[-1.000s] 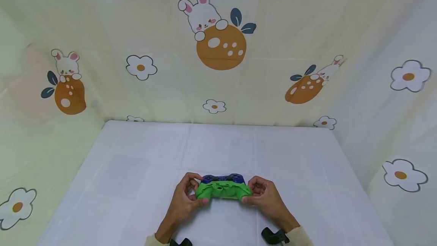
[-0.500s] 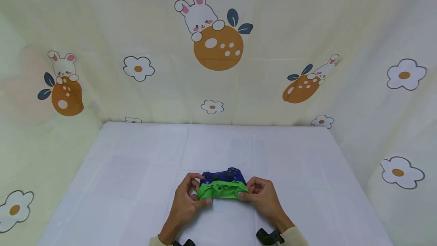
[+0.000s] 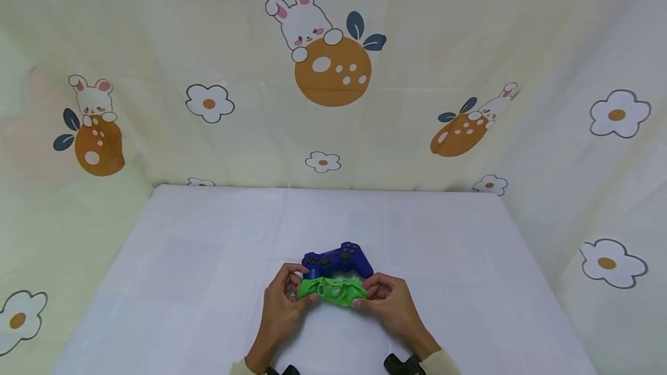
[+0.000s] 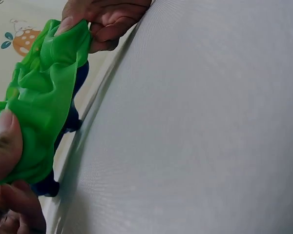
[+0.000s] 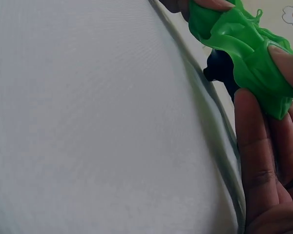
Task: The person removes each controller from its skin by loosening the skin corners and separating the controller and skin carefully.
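A soft, crumpled green silicone controller cover (image 3: pixel 341 300) is stretched between both hands. My left hand (image 3: pixel 281 305) pinches its left end between thumb and fingers, and my right hand (image 3: pixel 391 308) pinches the right end. Just beyond the cover is a blue game controller (image 3: pixel 341 257), tilted with its right side farther away. The controller's left grip is close to my left fingertips; whether they touch is unclear. In the left wrist view the cover (image 4: pixel 46 92) hides most of the controller (image 4: pixel 80 75). The right wrist view shows folds in the cover (image 5: pixel 249 58), with a dark part of the controller (image 5: pixel 219 66) behind.
A white cloth covers the table (image 3: pixel 208 282). Behind and at the sides hangs a pale curtain (image 3: pixel 250 138) printed with rabbits, oranges and flowers. Black devices (image 3: pixel 403 364) are worn at both wrists, near the table's front.
The green cover has come away from the controller, toward the person. The blue controller now shows almost whole, farther forward and tilted. My right hand has shifted slightly left.
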`<state>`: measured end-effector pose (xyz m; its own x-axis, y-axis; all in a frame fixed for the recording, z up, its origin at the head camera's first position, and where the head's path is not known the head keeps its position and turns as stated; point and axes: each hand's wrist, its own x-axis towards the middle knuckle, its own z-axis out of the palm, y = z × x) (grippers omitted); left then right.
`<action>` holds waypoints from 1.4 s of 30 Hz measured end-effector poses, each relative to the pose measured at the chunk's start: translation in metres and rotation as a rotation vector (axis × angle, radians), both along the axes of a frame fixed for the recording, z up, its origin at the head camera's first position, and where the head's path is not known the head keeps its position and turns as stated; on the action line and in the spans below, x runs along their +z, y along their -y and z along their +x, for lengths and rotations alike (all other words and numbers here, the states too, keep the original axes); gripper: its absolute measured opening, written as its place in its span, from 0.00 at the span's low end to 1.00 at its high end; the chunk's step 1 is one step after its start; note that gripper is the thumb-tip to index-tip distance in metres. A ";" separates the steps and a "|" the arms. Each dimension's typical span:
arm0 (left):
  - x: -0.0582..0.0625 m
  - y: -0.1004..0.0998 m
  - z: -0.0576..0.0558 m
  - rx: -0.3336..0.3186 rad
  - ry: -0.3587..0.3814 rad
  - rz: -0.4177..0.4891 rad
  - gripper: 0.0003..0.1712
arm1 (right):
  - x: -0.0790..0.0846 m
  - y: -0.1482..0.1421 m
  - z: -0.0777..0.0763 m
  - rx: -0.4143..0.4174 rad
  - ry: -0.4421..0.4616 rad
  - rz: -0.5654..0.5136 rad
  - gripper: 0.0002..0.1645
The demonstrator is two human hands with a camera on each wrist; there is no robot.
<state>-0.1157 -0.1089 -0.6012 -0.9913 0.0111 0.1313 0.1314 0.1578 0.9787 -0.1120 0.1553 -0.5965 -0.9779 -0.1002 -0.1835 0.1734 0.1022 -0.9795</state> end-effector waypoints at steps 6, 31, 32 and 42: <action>-0.001 0.001 0.002 0.036 -0.053 -0.070 0.31 | 0.002 0.005 0.004 0.075 0.003 -0.015 0.24; 0.010 0.013 0.005 -0.025 -0.035 -0.295 0.33 | 0.001 0.012 0.004 0.167 -0.024 -0.079 0.26; 0.011 0.015 0.005 -0.051 -0.028 -0.298 0.33 | 0.000 0.011 0.003 0.172 -0.030 -0.073 0.26; 0.010 0.028 0.010 -0.269 0.042 -0.250 0.40 | 0.003 0.001 -0.001 0.407 -0.072 0.035 0.30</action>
